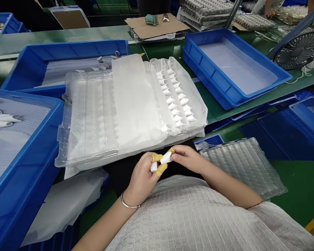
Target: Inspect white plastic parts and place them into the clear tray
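Blue plastic bins [21, 181] ring the green table [300, 188]; the far right bin [235, 66] holds a pale liner. Clear ribbed trays [131, 104] in the middle hold rows of white cones [176, 101]. Near, left hand [142, 174] and right hand [187, 157], in yellow fingertip cots, pinch one white cone [165, 158] between them

A single head-worn camera looks forward and steeply down from above the person's lap, so close that the left hand [142, 174] and right hand [188, 158] sit low in the middle of the picture, with the clear blister tray [94, 115] just beyond them. It faces across the green workbench [303, 184] toward blue bins [235, 66] and a fan [298, 50] at the far right edge. The far end of the bench, perhaps with another worker there, is cut off at the top.
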